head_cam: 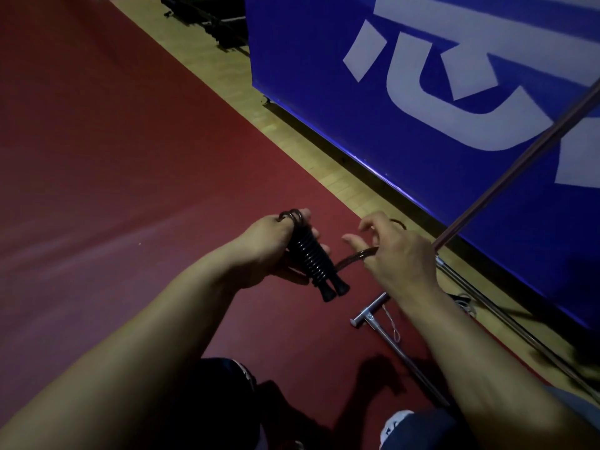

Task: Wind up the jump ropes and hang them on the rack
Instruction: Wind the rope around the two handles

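A black jump rope [313, 258] has its two handles side by side, with cord wound round them in several tight turns. My left hand [266, 245] grips the bundle near its upper end, where small loops of cord stick out past my fingers. A short length of cord [354, 256] runs from the bundle to my right hand [396, 254], which pinches it just to the right of the handles. The rack's metal foot [370, 311] lies on the floor below my right wrist, and its slanted pole [519, 167] rises toward the upper right.
A blue banner board [438, 92] with large white lettering stands along the right. A strip of wooden floor [259, 102] runs beside the red mat [113, 157]. Dark equipment [211, 21] sits at the top. My knees and shoes show at the bottom edge.
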### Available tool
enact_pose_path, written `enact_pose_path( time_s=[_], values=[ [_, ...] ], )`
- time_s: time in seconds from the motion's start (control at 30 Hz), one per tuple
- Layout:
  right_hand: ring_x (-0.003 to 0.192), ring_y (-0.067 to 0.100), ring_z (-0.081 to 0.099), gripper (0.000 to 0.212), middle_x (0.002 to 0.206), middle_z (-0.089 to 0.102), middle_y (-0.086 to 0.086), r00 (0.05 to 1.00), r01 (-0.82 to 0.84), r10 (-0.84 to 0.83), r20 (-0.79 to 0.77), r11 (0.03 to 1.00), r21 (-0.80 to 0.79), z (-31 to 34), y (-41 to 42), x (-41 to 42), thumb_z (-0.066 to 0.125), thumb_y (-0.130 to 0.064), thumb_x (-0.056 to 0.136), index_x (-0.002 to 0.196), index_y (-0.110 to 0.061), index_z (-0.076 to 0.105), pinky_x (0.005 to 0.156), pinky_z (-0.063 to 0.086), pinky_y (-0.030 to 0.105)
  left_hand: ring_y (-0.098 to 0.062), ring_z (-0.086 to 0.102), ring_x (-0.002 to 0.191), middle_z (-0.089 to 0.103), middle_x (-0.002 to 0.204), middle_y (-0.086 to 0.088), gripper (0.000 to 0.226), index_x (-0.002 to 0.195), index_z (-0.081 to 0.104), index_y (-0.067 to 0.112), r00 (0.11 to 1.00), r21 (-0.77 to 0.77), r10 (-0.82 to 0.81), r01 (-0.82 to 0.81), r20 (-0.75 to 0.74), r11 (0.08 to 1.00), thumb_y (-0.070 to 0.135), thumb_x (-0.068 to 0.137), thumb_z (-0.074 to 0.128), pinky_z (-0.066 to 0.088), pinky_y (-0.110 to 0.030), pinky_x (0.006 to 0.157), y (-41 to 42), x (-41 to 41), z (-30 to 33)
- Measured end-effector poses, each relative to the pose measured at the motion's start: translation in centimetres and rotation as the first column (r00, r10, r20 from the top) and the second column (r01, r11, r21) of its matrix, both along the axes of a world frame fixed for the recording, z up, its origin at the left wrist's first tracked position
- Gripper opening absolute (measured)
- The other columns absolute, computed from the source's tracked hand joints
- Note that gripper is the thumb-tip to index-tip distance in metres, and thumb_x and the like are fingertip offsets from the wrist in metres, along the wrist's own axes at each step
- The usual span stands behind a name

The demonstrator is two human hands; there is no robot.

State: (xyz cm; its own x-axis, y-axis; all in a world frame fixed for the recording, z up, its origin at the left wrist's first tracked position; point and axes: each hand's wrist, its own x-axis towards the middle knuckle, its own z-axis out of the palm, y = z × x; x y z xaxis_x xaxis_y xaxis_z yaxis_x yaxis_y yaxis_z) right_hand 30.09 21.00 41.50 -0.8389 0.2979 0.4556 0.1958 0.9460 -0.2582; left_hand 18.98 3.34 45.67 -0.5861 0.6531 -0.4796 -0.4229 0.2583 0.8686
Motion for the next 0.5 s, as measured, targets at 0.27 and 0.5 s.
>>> enact_pose_path(
  time_s=[0.27, 0.5],
  values=[
    [0.053, 0.023, 0.047, 0.022, 0.063, 0.049, 0.001, 0.990, -0.138, 0.140, 0.002, 0.972, 0.191, 0.2, -4.3, 0.0, 0.068, -0.002, 0.069, 0.076, -0.013, 0.051, 0.049, 0.042, 0.035, -0.019, 0.072, 0.078, 0.066, 0.090, -0.003, 0.018, 0.102, 0.062, 0.023, 0.827, 0.095, 0.559, -0.562, 0.059, 0.821, 0.024, 0.105, 0.044, 0.061, -0.044, 0.066, 2.1, 0.6, -1.8],
    [0.074, 0.025, 0.059, 0.014, 0.096, 0.060, 0.003, 0.987, -0.077, 0.110, 0.120, 0.964, -0.256, -2.6, -8.5, 0.7, 0.050, -0.013, 0.095, 0.109, -0.015, 0.046, 0.058, 0.045, 0.038, -0.017, 0.068, 0.078, 0.069, 0.082, -0.004, 0.021, 0.096, 0.057, 0.023, 0.609, 0.105, 0.734, -0.786, 0.301, 0.609, 0.021, 0.106, 0.038, 0.059, -0.045, 0.072, 1.7, 0.8, -1.2]
  ],
)
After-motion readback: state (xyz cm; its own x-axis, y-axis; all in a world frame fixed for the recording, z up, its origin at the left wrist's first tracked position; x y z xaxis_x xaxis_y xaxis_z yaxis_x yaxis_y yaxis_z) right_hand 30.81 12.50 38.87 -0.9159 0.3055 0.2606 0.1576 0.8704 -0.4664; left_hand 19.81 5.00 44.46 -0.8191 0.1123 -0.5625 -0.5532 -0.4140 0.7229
